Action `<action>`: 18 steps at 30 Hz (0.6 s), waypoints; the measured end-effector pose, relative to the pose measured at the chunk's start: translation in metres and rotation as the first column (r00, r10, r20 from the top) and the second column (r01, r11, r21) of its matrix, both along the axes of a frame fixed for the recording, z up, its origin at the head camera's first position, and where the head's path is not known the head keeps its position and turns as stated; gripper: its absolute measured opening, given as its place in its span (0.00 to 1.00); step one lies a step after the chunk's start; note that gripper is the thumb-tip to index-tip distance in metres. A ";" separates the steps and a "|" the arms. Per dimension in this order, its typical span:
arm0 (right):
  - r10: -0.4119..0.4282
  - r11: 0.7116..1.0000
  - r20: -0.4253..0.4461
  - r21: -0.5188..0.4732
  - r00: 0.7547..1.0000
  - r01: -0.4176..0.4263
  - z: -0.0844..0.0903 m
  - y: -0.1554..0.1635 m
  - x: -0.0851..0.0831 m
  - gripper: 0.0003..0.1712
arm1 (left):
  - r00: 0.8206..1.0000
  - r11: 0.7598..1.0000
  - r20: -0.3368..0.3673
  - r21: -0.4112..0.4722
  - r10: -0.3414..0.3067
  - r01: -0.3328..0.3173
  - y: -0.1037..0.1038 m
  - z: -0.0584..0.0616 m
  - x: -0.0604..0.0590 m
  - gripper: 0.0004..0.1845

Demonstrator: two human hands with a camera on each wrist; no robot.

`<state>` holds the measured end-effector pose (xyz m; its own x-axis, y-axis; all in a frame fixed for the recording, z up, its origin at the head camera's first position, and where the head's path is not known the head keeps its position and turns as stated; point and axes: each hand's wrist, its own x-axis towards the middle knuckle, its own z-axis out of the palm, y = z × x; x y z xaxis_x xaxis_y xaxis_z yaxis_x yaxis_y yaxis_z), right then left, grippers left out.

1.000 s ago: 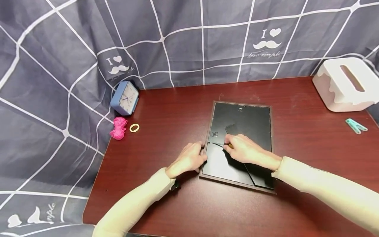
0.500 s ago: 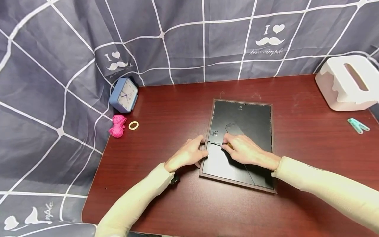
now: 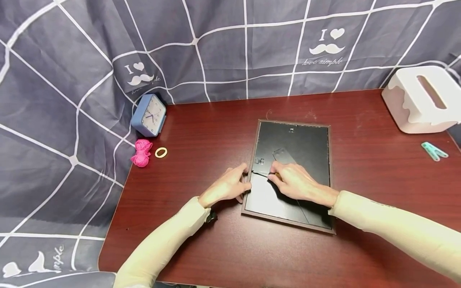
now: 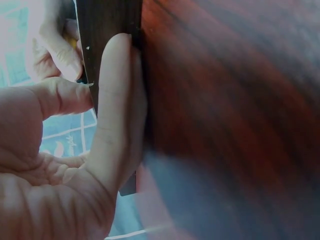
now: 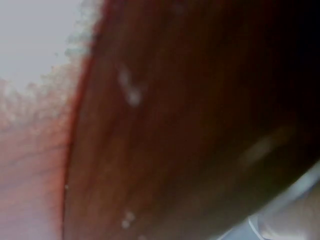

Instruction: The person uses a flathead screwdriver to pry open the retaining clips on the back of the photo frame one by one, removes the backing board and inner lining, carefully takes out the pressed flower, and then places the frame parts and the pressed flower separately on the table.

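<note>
A picture frame point(image 3: 288, 146) lies face down on the table, its black backing and folded stand point(image 3: 284, 155) showing. My left hand point(image 3: 228, 186) grips the frame's left edge; in the left wrist view the thumb point(image 4: 70, 97) presses the inner side and a finger point(image 4: 115, 95) lies along the outer side. Above the backing, my right hand point(image 3: 297, 182) holds a thin tool point(image 3: 261, 174) with a yellow handle and a dark shaft. Its tip points at the frame's left inner edge, beside a metal hanger point(image 3: 259, 161). Fingers cover most of the handle. The right wrist view is dark and blurred.
On the left of the reddish-brown table point(image 3: 201, 132) are a blue alarm clock point(image 3: 149, 115), pink yarn point(image 3: 141, 153) and a pale yellow ring point(image 3: 161, 152). A white tissue box point(image 3: 421, 100) and a teal clip point(image 3: 434, 151) sit at the right. A grey curtain hangs behind.
The frame's stand lies flatter against the backing than a second ago. Both hands keep nearly the same places, and the tool's tip stays at the left inner edge. The head view has shifted slightly.
</note>
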<state>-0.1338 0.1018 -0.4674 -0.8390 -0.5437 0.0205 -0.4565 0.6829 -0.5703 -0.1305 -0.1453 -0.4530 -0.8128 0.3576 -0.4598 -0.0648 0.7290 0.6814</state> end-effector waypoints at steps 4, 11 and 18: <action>0.003 1.000 -0.009 -0.006 1.000 -0.004 0.000 -0.002 -0.001 0.04 | 1.000 1.000 -0.006 -0.001 -0.005 0.005 -0.002 -0.001 0.000 0.20; 0.014 1.000 -0.027 -0.017 1.000 -0.014 -0.003 -0.005 -0.002 0.04 | 1.000 1.000 -0.008 0.002 -0.009 0.009 -0.005 0.000 0.000 0.19; 0.003 1.000 -0.052 -0.025 0.999 -0.005 -0.003 -0.002 0.000 0.03 | 1.000 1.000 -0.008 0.005 -0.013 0.013 -0.003 0.001 0.000 0.20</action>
